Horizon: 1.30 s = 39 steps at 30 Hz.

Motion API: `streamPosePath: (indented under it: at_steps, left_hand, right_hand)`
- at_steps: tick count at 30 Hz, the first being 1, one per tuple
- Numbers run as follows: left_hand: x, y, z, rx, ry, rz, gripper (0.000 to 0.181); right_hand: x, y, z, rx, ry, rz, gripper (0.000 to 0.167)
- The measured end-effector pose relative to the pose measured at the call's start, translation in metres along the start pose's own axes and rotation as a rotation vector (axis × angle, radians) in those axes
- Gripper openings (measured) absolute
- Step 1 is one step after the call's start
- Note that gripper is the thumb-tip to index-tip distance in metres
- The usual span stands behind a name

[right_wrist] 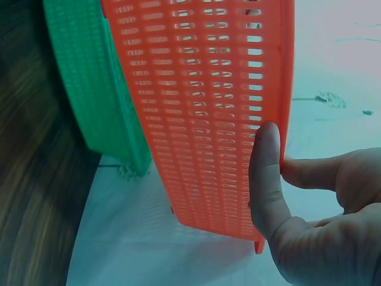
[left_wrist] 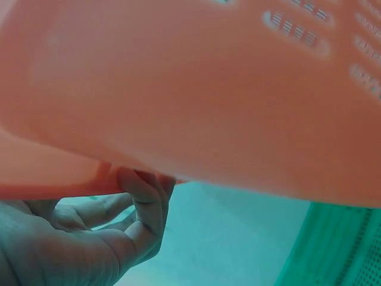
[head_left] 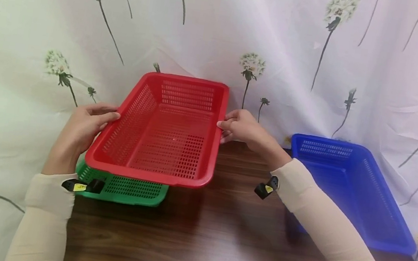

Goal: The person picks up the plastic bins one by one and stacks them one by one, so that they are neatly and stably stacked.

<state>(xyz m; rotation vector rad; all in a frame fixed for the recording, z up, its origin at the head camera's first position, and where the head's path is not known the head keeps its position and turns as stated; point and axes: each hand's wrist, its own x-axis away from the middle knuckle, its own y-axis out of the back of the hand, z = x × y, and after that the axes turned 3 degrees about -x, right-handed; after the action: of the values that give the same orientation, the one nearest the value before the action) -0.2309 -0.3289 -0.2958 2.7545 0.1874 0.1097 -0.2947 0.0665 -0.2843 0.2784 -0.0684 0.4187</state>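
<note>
Both hands hold up a red plastic basket with slotted walls, tilted so that its inside faces the head camera. My left hand pinches the left rim, thumb on top; in the left wrist view its fingers curl under that rim. On the opposite side my right hand pinches the right rim between thumb and fingers, also seen in the right wrist view, where the hand grips the edge. Below and partly hidden by the red basket, a green basket rests on the table.
A larger blue basket stands on the right of the brown wooden table, beyond my right forearm. A white curtain printed with dandelions hangs behind and along the sides. Small black devices are strapped at both wrists.
</note>
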Motion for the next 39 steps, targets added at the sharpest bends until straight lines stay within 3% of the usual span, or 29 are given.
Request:
streamPosePath:
  at_steps: [5,11,16,19,24,28,32,39]
  left_hand:
    - [0.003,0.016,0.008,0.103,0.037,-0.018,0.053]
    - [0.003,0.037,0.019,0.163,0.08,-0.062,0.046]
    - [0.002,0.052,0.032,0.218,0.087,-0.047,0.035]
    - [0.002,0.059,0.04,0.162,0.122,-0.059,0.036]
    - [-0.001,0.067,0.052,-0.014,0.168,-0.073,0.051]
    - [-0.003,0.073,0.062,-0.097,0.178,-0.066,0.066]
    - [-0.005,0.075,0.073,-0.183,0.173,-0.052,0.07]
    - [-0.009,0.07,0.093,-0.217,0.212,-0.025,0.069]
  right_hand:
    - [-0.01,-0.017,0.006,-0.021,0.01,0.005,0.033]
    - [-0.025,-0.04,0.008,-0.073,0.026,0.039,0.024]
    - [-0.033,-0.057,0.006,-0.083,0.057,0.08,0.02]
    - [-0.036,-0.067,0.002,-0.092,0.064,0.112,0.021]
    - [-0.042,-0.083,-0.005,-0.111,0.06,0.147,0.022]
    - [-0.047,-0.094,-0.013,-0.123,0.046,0.179,0.021]
    - [-0.051,-0.103,-0.025,-0.129,0.016,0.205,0.02]
    - [-0.057,-0.11,-0.044,-0.147,-0.04,0.193,0.02]
